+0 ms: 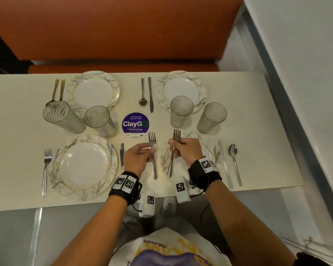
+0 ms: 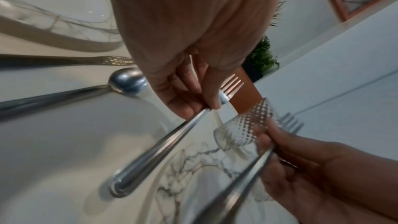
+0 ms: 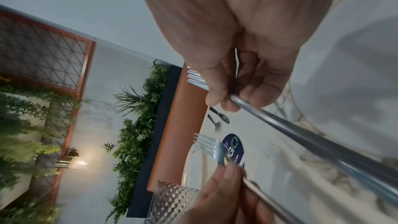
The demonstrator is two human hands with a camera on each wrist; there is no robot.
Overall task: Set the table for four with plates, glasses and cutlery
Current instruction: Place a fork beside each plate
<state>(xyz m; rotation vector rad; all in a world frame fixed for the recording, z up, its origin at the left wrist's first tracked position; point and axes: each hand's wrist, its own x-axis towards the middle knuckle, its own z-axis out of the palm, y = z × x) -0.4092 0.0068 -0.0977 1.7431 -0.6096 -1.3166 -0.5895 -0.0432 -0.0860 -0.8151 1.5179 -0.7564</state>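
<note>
My left hand (image 1: 142, 153) pinches a steel fork (image 1: 152, 143) by its neck, tines pointing away from me. Close to its right, my right hand (image 1: 181, 148) grips another fork (image 1: 176, 135) the same way. Both forks hover over the near right plate (image 1: 206, 146), which my hands mostly hide. In the left wrist view the left hand (image 2: 193, 91) holds its fork handle (image 2: 150, 151), with the right hand (image 2: 312, 168) beside it. The right wrist view has the right hand (image 3: 237, 74) around its fork (image 3: 301, 134) and the left-hand fork (image 3: 213, 147) below.
Marbled plates lie at near left (image 1: 85, 164), far left (image 1: 94, 91) and far right (image 1: 181, 87). Several ribbed glasses (image 1: 99, 120) stand mid-table. A fork (image 1: 46, 169), knives (image 1: 122, 156) (image 1: 224, 164) and spoons (image 1: 235, 162) (image 1: 142, 93) lie beside plates. A purple sticker (image 1: 135, 123) marks the centre; an orange bench (image 1: 113, 31) lies beyond.
</note>
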